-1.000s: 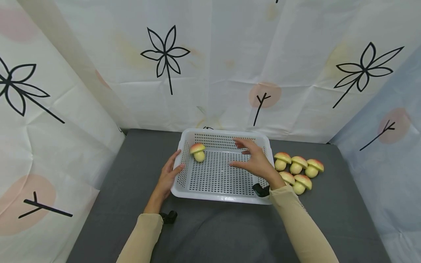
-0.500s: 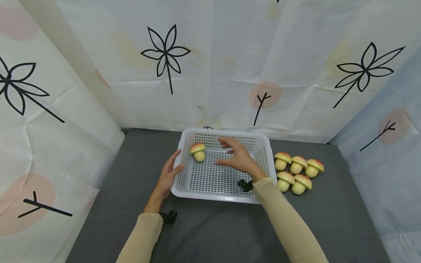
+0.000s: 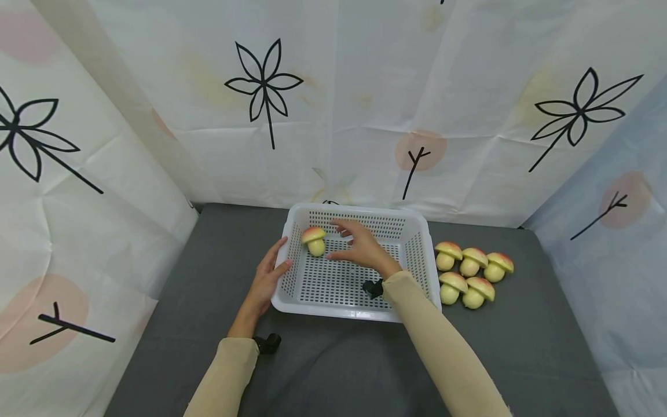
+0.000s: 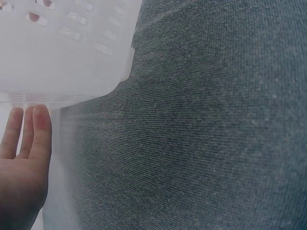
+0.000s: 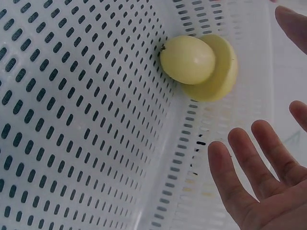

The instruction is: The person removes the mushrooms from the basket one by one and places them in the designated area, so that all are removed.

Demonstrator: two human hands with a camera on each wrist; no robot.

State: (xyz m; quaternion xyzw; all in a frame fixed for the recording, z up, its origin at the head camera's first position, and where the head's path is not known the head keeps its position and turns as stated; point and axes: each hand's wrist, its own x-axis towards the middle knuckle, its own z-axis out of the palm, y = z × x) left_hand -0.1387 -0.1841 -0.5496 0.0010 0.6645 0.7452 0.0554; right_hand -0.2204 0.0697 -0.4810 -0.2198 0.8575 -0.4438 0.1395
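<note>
A toy mushroom (image 3: 315,241) with a yellow stem and red-tipped cap lies in the left part of a white perforated plastic basket (image 3: 333,314). My left hand (image 3: 264,281) holds the basket's left side, thumb over the rim and fingers along the outside. In the left wrist view, those fingers (image 4: 41,129) reach up to the basket's rim. Over the basket, my right hand (image 3: 359,249) hovers just right of the mushroom, thumb and fingers spread apart. The right wrist view shows nothing between its fingers (image 5: 259,167), and the mushroom (image 5: 189,60) stands apart from them.
Several more toy mushrooms (image 3: 473,260) sit in two rows on the dark grey tabletop (image 3: 542,324), close to the basket's right side. A patterned white cloth (image 3: 354,104) rises behind the table and along both sides.
My right hand has moved left across the basket, from its right part to near the mushroom, fingers still apart. The left hand and the mushrooms have stayed in place.
</note>
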